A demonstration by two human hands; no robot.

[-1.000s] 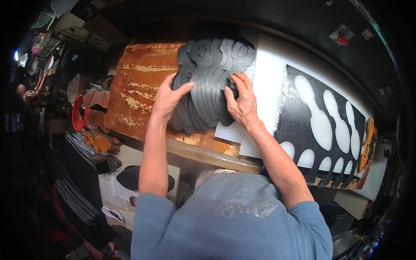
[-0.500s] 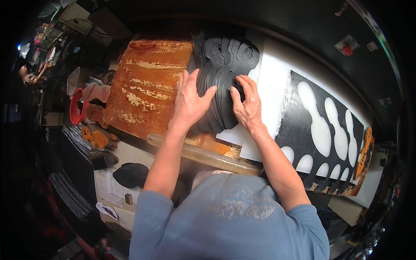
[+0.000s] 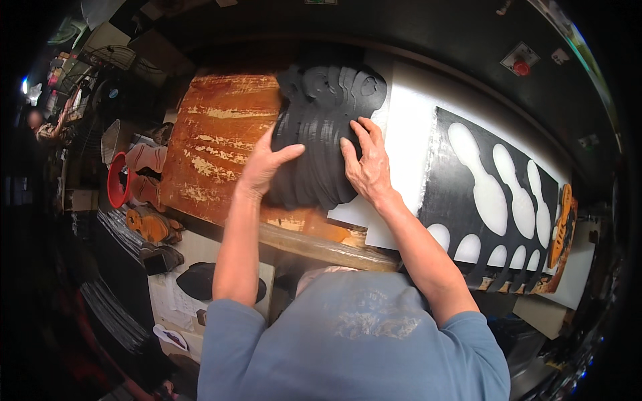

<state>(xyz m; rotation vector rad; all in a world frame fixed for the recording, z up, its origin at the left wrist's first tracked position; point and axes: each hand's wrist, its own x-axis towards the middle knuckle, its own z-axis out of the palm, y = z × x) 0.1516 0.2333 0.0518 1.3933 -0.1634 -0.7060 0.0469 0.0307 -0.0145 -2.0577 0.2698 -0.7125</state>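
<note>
Stack of black sole-shaped cutouts [image 3: 321,134], fanned and overlapping, lying on rust-brown worn board [image 3: 214,147] at its right end. Left hand [image 3: 264,167] pressed flat against stack's left edge, thumb spread over the top, fingers tucked along the side. Right hand [image 3: 366,166] laid palm-down on stack's right side, fingers splayed, pressing rather than gripping. Right of stack: white sheet [image 3: 408,127], then black sheet with sole-shaped holes [image 3: 468,220], 6 or more showing white. Left of stack, past the board: red bowl-like item [image 3: 117,184], brown shoe parts [image 3: 150,224]. Below stack: blue-grey shirt [image 3: 348,334].
</note>
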